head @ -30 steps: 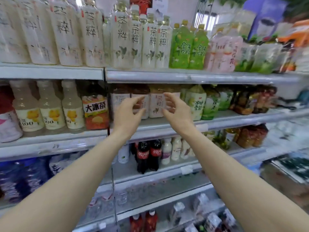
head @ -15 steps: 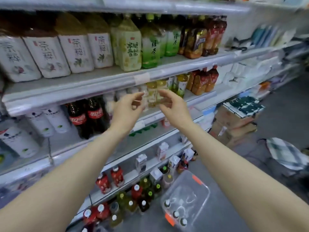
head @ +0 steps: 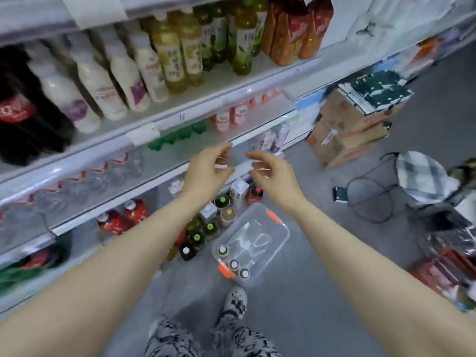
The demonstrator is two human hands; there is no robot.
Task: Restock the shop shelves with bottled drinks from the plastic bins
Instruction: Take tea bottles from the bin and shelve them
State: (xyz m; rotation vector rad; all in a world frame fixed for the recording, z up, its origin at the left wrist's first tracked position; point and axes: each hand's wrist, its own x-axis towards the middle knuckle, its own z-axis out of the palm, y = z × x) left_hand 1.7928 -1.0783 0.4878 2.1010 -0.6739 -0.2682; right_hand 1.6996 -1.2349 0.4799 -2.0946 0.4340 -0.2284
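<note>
A clear plastic bin (head: 273, 243) with orange handles lies on the grey floor by my feet. Three capped bottles (head: 234, 264) stand at its near end. My left hand (head: 206, 171) and my right hand (head: 270, 173) hover side by side above the bin, in front of the lower shelves. Both are empty, with loosely curled fingers held apart. The white shop shelves (head: 180, 117) on the left carry milky white bottles (head: 123, 73), yellow tea bottles (head: 177, 52) and dark cola bottles (head: 20, 112). More bottles (head: 195, 238) stand on the floor beside the bin.
Stacked cardboard boxes (head: 347, 130) stand on the floor at the right of the shelves. A black cable and a small device (head: 340, 194) lie near a checked cloth bag (head: 422, 173). Red packs (head: 443, 274) sit at the far right. My shoe (head: 235, 301) is just behind the bin.
The view has swung down from the upper shelves to the floor and the bin. Both hands have dropped away from the shelf, staying empty and close together.
</note>
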